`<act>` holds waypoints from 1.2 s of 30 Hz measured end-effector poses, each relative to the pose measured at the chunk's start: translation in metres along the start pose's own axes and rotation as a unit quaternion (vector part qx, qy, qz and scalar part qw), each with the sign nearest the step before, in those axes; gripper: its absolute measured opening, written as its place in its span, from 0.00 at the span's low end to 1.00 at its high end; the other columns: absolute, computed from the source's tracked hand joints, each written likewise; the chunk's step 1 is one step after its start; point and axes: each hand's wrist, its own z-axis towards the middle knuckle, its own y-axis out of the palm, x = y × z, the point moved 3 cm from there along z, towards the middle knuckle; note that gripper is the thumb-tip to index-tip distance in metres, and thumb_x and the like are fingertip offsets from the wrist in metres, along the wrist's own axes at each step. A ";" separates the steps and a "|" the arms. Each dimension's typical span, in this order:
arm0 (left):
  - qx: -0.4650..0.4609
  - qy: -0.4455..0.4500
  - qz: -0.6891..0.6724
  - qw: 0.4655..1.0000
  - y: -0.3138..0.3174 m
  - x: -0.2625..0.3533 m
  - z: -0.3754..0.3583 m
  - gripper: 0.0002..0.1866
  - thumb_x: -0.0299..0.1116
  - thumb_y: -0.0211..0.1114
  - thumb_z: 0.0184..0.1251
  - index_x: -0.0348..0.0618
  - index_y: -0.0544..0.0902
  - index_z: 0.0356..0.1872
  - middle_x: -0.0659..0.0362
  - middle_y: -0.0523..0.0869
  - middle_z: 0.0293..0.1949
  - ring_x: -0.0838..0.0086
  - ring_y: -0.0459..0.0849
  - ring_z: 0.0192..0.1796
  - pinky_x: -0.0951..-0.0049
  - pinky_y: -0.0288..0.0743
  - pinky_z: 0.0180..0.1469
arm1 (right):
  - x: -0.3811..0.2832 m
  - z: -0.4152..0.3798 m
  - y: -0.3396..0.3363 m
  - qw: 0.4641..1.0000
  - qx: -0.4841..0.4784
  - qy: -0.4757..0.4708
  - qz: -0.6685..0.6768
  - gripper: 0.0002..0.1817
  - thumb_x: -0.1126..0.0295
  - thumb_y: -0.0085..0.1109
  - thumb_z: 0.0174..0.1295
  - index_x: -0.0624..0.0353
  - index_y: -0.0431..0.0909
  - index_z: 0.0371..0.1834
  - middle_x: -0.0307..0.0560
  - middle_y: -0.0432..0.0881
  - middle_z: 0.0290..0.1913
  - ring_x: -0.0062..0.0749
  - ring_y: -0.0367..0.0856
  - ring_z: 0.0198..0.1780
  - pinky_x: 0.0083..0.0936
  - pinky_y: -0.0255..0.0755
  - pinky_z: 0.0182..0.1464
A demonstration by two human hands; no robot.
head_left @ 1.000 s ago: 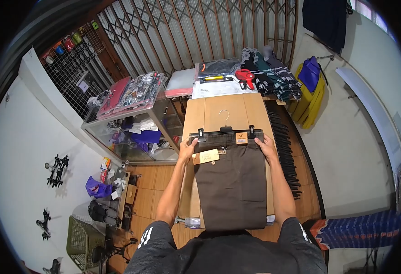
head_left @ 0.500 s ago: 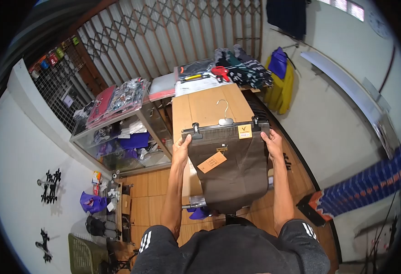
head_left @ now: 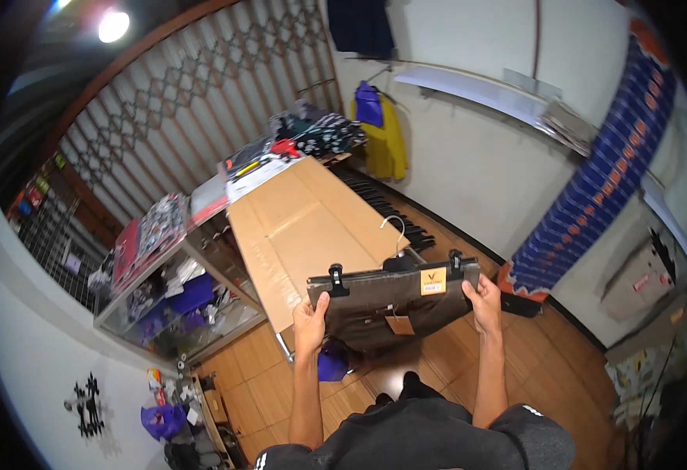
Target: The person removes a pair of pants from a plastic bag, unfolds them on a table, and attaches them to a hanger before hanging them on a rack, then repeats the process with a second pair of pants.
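Dark brown trousers (head_left: pixel 367 313) hang from a black clip hanger (head_left: pixel 336 280) with a metal hook, held out in front of me. My left hand (head_left: pixel 310 319) pinches the waistband's left end, thumb on the near side. At its right end my right hand (head_left: pixel 483 304) grips the waistband in the same way. A yellow and white label (head_left: pixel 433 281) sits near the right clip. Lower down dangles a brown cardboard tag (head_left: pixel 399 324). The trouser legs fall away below and are mostly out of sight.
Beyond the trousers stands a cardboard-topped table (head_left: pixel 304 227), with a red tool (head_left: pixel 284 148) and folded clothes (head_left: pixel 320 133) at its far end. A glass display case (head_left: pixel 187 294) is on the left. Blue patterned fabric (head_left: pixel 586 172) hangs at right, by a wall shelf (head_left: pixel 476 94).
My view has turned to the right, and the table now lies further left in it. The trousers have tilted, so their front looks foreshortened. Both hands keep their hold.
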 end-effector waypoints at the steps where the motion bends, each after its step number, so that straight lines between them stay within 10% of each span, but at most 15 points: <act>1: -0.026 -0.051 -0.038 0.998 0.012 -0.011 -0.006 0.13 0.32 0.64 0.78 0.29 0.84 0.51 0.56 0.90 0.45 0.78 0.86 0.43 0.75 0.80 0.49 | -0.008 -0.021 -0.020 1.000 0.022 -0.001 0.000 0.16 0.78 0.64 0.70 0.69 0.78 0.58 0.47 0.87 0.51 0.23 0.85 0.48 0.23 0.78 0.55; 22: -0.503 -0.188 -0.061 0.841 0.539 -0.168 -0.307 0.11 0.33 0.66 0.77 0.35 0.87 0.50 0.61 0.90 0.43 0.81 0.83 0.42 0.76 0.76 0.49 | -0.197 -0.469 -0.440 0.803 0.571 -0.137 -0.106 0.09 0.80 0.65 0.69 0.64 0.82 0.51 0.39 0.88 0.45 0.17 0.82 0.43 0.18 0.74 0.50; 36: -0.601 -0.240 -0.127 0.751 0.811 -0.213 -0.452 0.10 0.32 0.64 0.78 0.37 0.87 0.51 0.63 0.89 0.46 0.81 0.83 0.46 0.77 0.74 0.54 | -0.305 -0.526 -0.621 0.639 0.711 -0.217 -0.196 0.08 0.74 0.67 0.69 0.64 0.83 0.47 0.33 0.85 0.40 0.15 0.77 0.40 0.17 0.69 0.47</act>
